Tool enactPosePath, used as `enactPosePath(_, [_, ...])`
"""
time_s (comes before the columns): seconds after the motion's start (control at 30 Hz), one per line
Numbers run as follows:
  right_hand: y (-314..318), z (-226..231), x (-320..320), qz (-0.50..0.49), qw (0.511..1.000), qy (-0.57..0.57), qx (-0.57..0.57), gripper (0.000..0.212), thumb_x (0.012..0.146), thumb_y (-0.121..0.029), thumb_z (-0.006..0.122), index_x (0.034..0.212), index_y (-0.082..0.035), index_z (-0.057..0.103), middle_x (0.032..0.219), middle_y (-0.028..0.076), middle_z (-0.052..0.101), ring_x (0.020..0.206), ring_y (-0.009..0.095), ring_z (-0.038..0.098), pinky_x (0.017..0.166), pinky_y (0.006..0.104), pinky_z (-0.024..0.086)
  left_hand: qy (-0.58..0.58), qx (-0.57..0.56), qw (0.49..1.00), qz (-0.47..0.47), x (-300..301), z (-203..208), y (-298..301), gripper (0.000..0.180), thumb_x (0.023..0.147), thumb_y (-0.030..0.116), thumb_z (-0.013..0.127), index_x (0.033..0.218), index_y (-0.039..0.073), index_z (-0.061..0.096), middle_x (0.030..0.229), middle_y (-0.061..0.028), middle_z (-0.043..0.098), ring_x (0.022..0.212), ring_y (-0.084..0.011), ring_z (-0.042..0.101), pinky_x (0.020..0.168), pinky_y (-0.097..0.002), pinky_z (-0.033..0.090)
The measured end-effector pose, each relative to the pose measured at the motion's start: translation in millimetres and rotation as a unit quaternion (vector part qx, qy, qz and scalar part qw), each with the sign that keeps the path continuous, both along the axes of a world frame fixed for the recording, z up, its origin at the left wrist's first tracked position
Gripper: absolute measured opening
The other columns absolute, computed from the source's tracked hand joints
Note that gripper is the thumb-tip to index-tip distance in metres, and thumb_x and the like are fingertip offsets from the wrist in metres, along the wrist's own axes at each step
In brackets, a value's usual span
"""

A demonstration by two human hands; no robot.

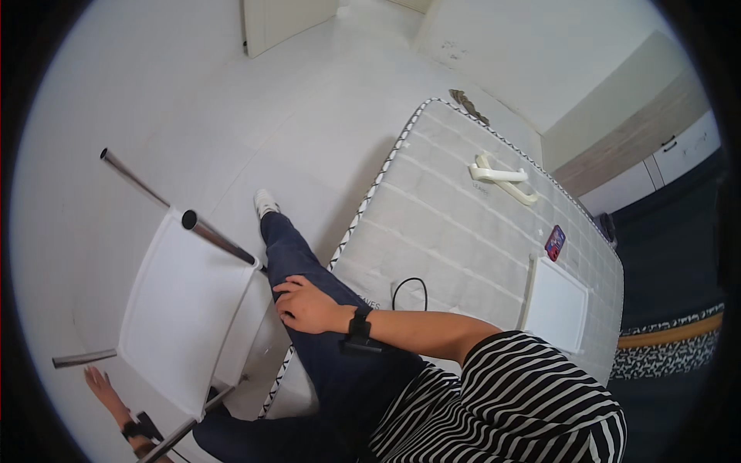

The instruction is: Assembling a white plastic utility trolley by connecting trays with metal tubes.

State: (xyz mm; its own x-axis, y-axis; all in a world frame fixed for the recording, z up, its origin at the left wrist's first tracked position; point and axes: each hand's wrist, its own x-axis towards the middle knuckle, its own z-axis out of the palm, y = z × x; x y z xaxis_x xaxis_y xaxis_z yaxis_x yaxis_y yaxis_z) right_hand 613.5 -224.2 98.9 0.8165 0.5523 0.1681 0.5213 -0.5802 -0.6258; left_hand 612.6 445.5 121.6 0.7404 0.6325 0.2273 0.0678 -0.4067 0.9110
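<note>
At the left stands a frame with a white rectangular panel [181, 301] and shiny metal tubes sticking out at its corners. One tube [220, 235] points up toward the far left, its dark hollow end showing. My left hand [104, 388] is low at the left, fingers stretched out, close beside the end of another metal tube [85, 358]. Whether it touches that tube I cannot tell. My right hand [309, 305] rests on my right leg near the knee, fingers loosely spread and holding nothing. Both wrists wear black bands.
A mattress [432, 208] with patterned piping fills the middle right. On it lie two cream curved handle-like pieces [500, 176], a phone [554, 242], a white tray-like panel [557, 301] and a black cable loop [410, 292]. Cabinets [641, 166] line the right; a door [285, 23] is at the back.
</note>
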Motion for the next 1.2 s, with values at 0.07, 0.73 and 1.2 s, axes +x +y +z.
enactPosePath(0.07, [-3.5,-3.4,-1.0,-0.014,1.0,-0.005,0.011,0.011,0.079,-0.017,0.058,0.081,-0.008,0.065,0.093,0.003,0.065,0.118,0.024,0.048,0.106,0.0422,0.027,0.067,-0.059,0.996,-0.008,-40.0,-29.5,-13.7,0.057,0.096,0.034,0.048,0.138,-0.002,0.031,0.134,-0.0185,0.044,0.125,-0.0287,0.043,0.101,-0.0402,0.04])
enactPosePath(0.73, [-179.3,-24.4,-34.7,-0.397,0.903,0.132,0.095,0.041,0.084,-0.02,0.065,0.118,-0.001,0.053,0.116,0.013,0.056,0.102,0.023,0.057,0.085,0.0347,0.048,0.117,-0.228,0.964,-0.069,-178.2,-42.9,-240.0,0.066,0.083,0.001,0.06,0.141,0.0,0.028,0.127,-0.0144,0.05,0.115,-0.0214,0.049,0.094,-0.0288,0.041])
enactPosePath(1.2, [-404.6,-53.4,-380.9,-0.631,0.508,0.403,-0.425,0.073,0.074,-0.046,0.069,0.12,0.006,0.047,0.125,0.027,0.047,0.116,0.039,0.05,0.096,0.0427,0.044,0.1,-0.2,0.97,-0.093,-175.2,-36.2,-206.7,0.056,0.088,0.005,0.054,0.138,-0.004,0.03,0.13,-0.0144,0.046,0.117,-0.0212,0.045,0.1,-0.0301,0.035])
